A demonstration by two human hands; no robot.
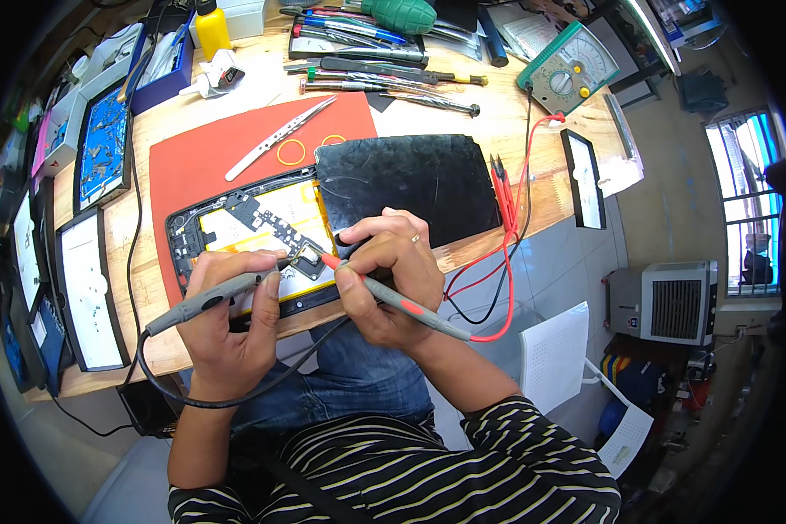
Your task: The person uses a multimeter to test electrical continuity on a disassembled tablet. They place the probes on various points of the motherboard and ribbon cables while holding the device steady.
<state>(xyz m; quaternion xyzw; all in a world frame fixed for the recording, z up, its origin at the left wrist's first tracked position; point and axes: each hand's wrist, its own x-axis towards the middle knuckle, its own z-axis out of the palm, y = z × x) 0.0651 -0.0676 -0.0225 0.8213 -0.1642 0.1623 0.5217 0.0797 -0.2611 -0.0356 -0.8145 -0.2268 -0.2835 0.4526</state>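
In my left hand (233,314) is a grey multimeter probe (210,299) with a black lead, its tip pointing right. My right hand (395,278) grips a second multimeter probe (402,302), grey and red with a red lead, pointing left. Both tips meet near the lower end of a small dark circuit board (275,229); whether they touch it I cannot tell. That board lies over the yellow-edged white battery (223,229) of an opened tablet (182,237). The tablet's black screen panel (410,188) rests to the right, partly behind my right hand.
A red mat (183,166) lies beneath the tablet, with tweezers (279,138) and yellow rubber bands (291,153) on it. Screwdrivers (384,79) line the back. A green analog multimeter (569,74) stands at the back right, near red-handled test leads (503,192). Trays (92,288) flank the left.
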